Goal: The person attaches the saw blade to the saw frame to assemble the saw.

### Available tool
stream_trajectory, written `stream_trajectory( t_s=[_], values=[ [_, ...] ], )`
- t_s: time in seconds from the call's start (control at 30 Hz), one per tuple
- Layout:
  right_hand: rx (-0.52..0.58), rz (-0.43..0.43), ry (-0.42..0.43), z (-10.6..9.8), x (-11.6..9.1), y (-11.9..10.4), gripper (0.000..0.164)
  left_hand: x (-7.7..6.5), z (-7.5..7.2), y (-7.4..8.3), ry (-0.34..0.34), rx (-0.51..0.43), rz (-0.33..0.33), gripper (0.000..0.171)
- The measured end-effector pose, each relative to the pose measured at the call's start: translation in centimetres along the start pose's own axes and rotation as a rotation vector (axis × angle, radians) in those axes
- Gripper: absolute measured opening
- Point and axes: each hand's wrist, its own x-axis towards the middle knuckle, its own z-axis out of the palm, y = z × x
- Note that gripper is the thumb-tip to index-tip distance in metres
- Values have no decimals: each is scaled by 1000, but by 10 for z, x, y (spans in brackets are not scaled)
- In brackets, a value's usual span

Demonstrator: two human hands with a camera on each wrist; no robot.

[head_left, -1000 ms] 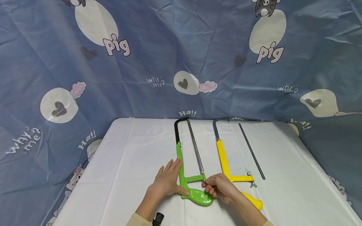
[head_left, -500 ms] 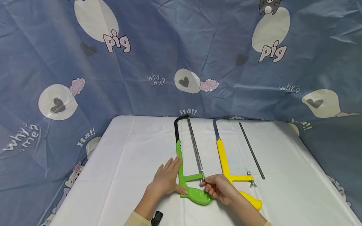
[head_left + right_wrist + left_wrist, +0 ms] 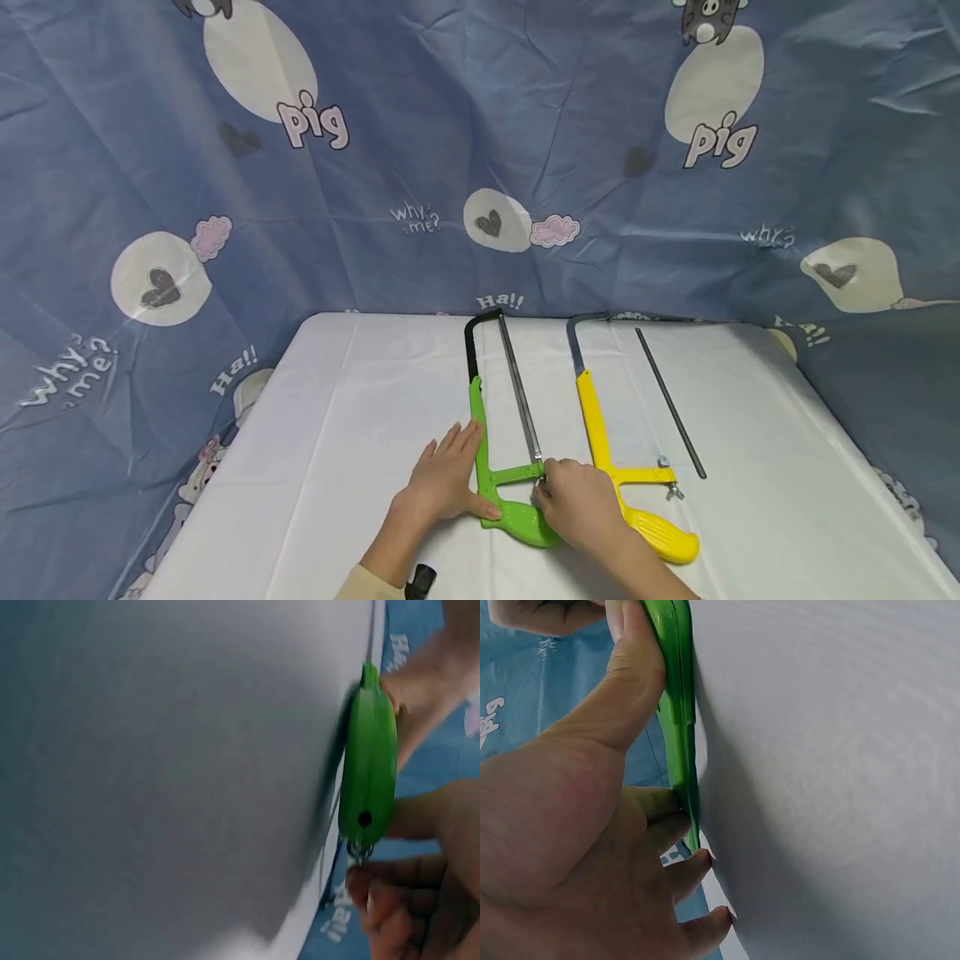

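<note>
A green hacksaw lies on the white table with its grey blade spanning the frame. My left hand rests on it, fingers spread along the green frame and thumb on the handle. In the left wrist view, that thumb presses the green plastic while other fingertips touch the cloth. My right hand has curled fingers at the wing nut end of the blade tensioner, covering part of the handle. From the right wrist, the wing nut shows below the green handle, at my fingertips.
A yellow hacksaw without a mounted blade lies just right of my right hand, its own wing nut exposed. Further right is a loose dark blade. A small black object sits by my left wrist. Patterned blue fabric hangs behind.
My right hand has turned over at the wing nut, from fingers curled underneath to knuckles up, now hiding it mostly. The left hand keeps its place on the green hacksaw.
</note>
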Motion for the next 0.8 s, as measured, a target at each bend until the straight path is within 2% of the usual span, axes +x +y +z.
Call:
stream_trajectory(
  t_s=[0.17, 0.3, 0.4, 0.6, 0.8],
  values=[
    [-268, -165, 115, 6, 1, -6, 28, -1, 1, -1, -5, -3, -1, 130],
    [-408, -267, 168, 8, 4, -8, 25, -2, 2, -1, -7, -12, 2, 129],
    [-468, -321, 152, 9, 7, -9, 24, -4, 3, 0, -7, -12, 5, 128],
    [-551, -427, 50, 5, 9, -11, 23, -5, -1, 3, -13, -8, 1, 128],
    [-614, -494, 25, 3, 13, -10, 19, -3, -3, 6, -10, 2, -8, 129]
  ],
)
